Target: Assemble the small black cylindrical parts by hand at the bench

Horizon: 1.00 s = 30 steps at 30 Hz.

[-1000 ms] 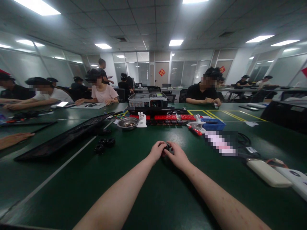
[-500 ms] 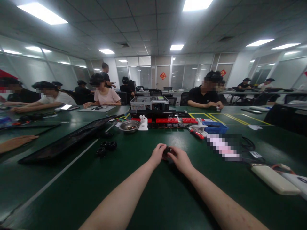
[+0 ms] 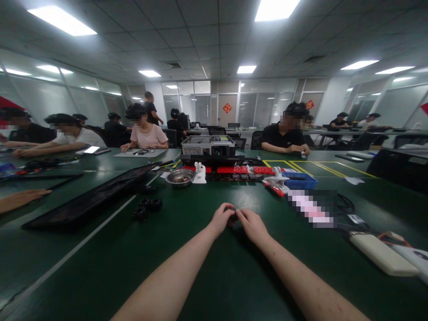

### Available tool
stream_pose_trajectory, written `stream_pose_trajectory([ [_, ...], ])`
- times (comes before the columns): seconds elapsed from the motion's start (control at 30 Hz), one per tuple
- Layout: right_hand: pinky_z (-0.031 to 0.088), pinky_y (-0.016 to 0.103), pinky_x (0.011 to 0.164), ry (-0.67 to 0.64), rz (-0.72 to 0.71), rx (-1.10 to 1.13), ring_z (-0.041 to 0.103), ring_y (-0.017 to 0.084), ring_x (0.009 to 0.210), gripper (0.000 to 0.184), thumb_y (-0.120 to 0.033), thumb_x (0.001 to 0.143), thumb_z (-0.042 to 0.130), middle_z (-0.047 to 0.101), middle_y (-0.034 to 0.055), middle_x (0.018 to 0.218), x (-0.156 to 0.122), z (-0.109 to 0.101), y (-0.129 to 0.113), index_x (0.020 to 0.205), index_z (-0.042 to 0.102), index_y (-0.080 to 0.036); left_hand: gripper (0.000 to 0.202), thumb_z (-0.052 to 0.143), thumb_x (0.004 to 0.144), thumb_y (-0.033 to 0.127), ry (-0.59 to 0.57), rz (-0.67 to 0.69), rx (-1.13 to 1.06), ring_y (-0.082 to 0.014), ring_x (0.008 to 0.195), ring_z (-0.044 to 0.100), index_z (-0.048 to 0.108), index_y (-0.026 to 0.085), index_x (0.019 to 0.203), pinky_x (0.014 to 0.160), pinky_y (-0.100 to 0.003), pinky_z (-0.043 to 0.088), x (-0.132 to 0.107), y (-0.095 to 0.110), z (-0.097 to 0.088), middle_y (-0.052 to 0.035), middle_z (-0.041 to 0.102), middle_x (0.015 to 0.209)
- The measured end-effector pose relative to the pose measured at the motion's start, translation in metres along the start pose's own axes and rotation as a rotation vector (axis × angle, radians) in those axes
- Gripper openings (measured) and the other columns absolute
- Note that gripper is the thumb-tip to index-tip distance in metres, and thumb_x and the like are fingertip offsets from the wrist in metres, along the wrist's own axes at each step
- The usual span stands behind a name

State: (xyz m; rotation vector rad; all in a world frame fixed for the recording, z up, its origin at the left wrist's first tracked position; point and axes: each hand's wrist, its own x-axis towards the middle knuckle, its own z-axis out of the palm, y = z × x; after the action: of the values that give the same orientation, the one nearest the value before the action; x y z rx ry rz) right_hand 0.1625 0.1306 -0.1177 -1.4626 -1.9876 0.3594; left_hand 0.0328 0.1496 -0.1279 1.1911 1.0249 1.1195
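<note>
My left hand and my right hand meet over the green table, fingers curled around a small black part pinched between them. Most of that part is hidden by my fingers. Several black ring-shaped parts lie on the table to the left of my hands.
A metal bowl, a white holder, red parts, a blue tray and an open computer case sit ahead. A long black panel lies left, white power banks right. People sit around; another person's hand rests at left.
My hands stay together on the small black part, with the fingers closing more over it. The view has tilted slightly.
</note>
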Motion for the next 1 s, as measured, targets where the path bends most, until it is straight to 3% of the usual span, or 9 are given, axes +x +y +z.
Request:
stream_pose_trajectory([
  [0.13, 0.036, 0.025, 0.056, 0.023, -0.002, 0.036, 0.051, 0.015, 0.064, 0.033, -0.04, 0.08, 0.034, 0.056, 0.0031, 0.066, 0.0023, 0.0004, 0.0036, 0.067, 0.055, -0.018, 0.016, 0.047, 0.069, 0.027, -0.034, 0.025, 0.029, -0.0083, 0.047, 0.053, 0.046, 0.018, 0.082, 0.039, -0.016, 0.037, 0.0005, -0.0021, 0.0011, 0.0019, 0.054, 0.064],
  [0.27, 0.039, 0.026, 0.062, 0.081, -0.098, 0.097, 0.051, 0.015, 0.07, 0.019, -0.029, 0.074, 0.047, 0.056, 0.0037, 0.08, 0.0018, 0.0008, 0.0022, 0.087, 0.055, -0.018, 0.024, 0.042, 0.073, 0.04, -0.036, -0.007, -0.006, -0.0092, 0.041, 0.052, 0.044, 0.018, 0.083, 0.038, -0.018, 0.036, 0.0019, -0.0017, 0.0, 0.0014, 0.054, 0.061],
  [0.4, 0.04, 0.027, 0.071, 0.114, -0.206, 0.121, 0.049, 0.015, 0.081, 0.03, -0.019, 0.069, 0.051, 0.051, 0.0038, 0.095, -0.0016, 0.0, -0.0027, 0.1, 0.05, -0.021, 0.025, 0.043, 0.073, 0.04, 0.026, -0.033, -0.011, -0.0089, 0.04, 0.051, 0.046, 0.017, 0.082, 0.038, -0.019, 0.038, 0.0022, -0.0001, -0.0002, 0.0014, 0.053, 0.059],
  [0.5, 0.04, 0.027, 0.072, 0.133, -0.16, 0.118, 0.048, 0.015, 0.082, 0.034, -0.026, 0.07, 0.052, 0.049, 0.0051, 0.099, -0.0024, 0.0013, -0.0033, 0.103, 0.048, -0.02, 0.017, 0.044, 0.072, 0.031, 0.035, -0.035, -0.015, -0.0081, 0.04, 0.05, 0.046, 0.017, 0.081, 0.038, -0.018, 0.037, 0.0024, 0.001, 0.0, 0.0017, 0.052, 0.06],
  [0.63, 0.039, 0.027, 0.067, 0.115, -0.018, 0.067, 0.05, 0.016, 0.074, 0.029, -0.039, 0.078, 0.04, 0.054, 0.0057, 0.083, 0.0003, 0.0025, -0.0005, 0.086, 0.055, -0.016, 0.014, 0.042, 0.07, 0.022, 0.031, -0.04, -0.021, -0.0079, 0.042, 0.05, 0.045, 0.017, 0.082, 0.038, -0.018, 0.038, 0.0019, 0.0027, -0.0002, 0.002, 0.051, 0.061],
  [0.73, 0.036, 0.026, 0.063, 0.028, 0.007, 0.023, 0.05, 0.016, 0.069, 0.041, -0.042, 0.082, 0.029, 0.054, 0.0045, 0.068, 0.002, 0.0012, 0.0013, 0.067, 0.058, -0.017, 0.016, 0.043, 0.068, 0.02, 0.018, -0.026, -0.014, -0.008, 0.046, 0.052, 0.046, 0.017, 0.084, 0.04, -0.017, 0.038, 0.0005, 0.0033, -0.0001, 0.0016, 0.052, 0.064],
  [0.87, 0.035, 0.025, 0.06, 0.008, 0.003, 0.018, 0.05, 0.015, 0.066, 0.043, -0.043, 0.082, 0.029, 0.055, 0.0039, 0.065, 0.0027, 0.0013, 0.0034, 0.065, 0.058, -0.017, 0.016, 0.048, 0.066, 0.022, 0.0, 0.033, 0.036, -0.0082, 0.049, 0.052, 0.047, 0.017, 0.082, 0.039, -0.015, 0.038, -0.0004, 0.0012, 0.0011, 0.0018, 0.052, 0.065],
  [1.0, 0.036, 0.025, 0.059, 0.057, -0.042, 0.055, 0.049, 0.014, 0.064, 0.028, -0.037, 0.078, 0.04, 0.053, 0.0036, 0.069, 0.0034, 0.0034, 0.0054, 0.073, 0.059, -0.016, 0.022, 0.045, 0.072, 0.036, 0.005, 0.024, 0.011, -0.008, 0.043, 0.051, 0.045, 0.017, 0.082, 0.038, -0.017, 0.038, 0.0015, -0.0015, 0.0015, 0.0015, 0.052, 0.063],
])
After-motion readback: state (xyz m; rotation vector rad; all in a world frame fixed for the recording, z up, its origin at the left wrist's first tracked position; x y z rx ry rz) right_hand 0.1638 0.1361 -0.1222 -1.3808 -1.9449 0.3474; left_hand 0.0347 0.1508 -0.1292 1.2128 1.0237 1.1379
